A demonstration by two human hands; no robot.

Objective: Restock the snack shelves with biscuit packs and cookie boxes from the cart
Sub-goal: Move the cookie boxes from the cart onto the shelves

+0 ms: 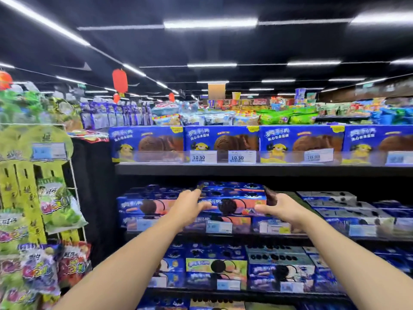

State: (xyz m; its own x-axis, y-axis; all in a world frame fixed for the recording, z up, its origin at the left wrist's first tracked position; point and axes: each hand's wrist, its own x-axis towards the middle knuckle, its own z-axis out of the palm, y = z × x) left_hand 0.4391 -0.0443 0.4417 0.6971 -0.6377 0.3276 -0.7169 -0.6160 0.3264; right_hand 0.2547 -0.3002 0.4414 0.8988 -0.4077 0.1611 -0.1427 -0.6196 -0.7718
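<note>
Both bare arms reach forward to the middle shelf (245, 235), and the hands hold a blue cookie box (232, 205) between them just above the shelf's front edge. The box sits on top of the blue boxes already on this shelf. Its long axis runs left to right, parallel to the shelf's front edge. The printed front face, with a dark sandwich cookie in the middle, is turned out toward the aisle, and its lettering is upright. Motion blur makes it impossible to tell whether one box is held or several stacked together.

The left hand (188, 208) grips the box's left end: its fingers (195, 193) reach along the top edge toward the back of the shelf, and the thumb lies across the front face. The right hand (279, 209) grips the right end, with its fingers (270, 195) curled over the top corner and its thumb pressed on the front.

On the board above the middle shelf, a row of large blue boxes (221, 142) stands face out behind white price tags (203, 157). On the level below the middle shelf lie more stacked cookie packs (216, 265), also with their long sides across. To the left of the middle shelf a wire rack (74, 189) hangs with green and red candy bags (58, 204). Far above and left of the middle shelf, a red lantern (120, 80) hangs from the dark ceiling.
</note>
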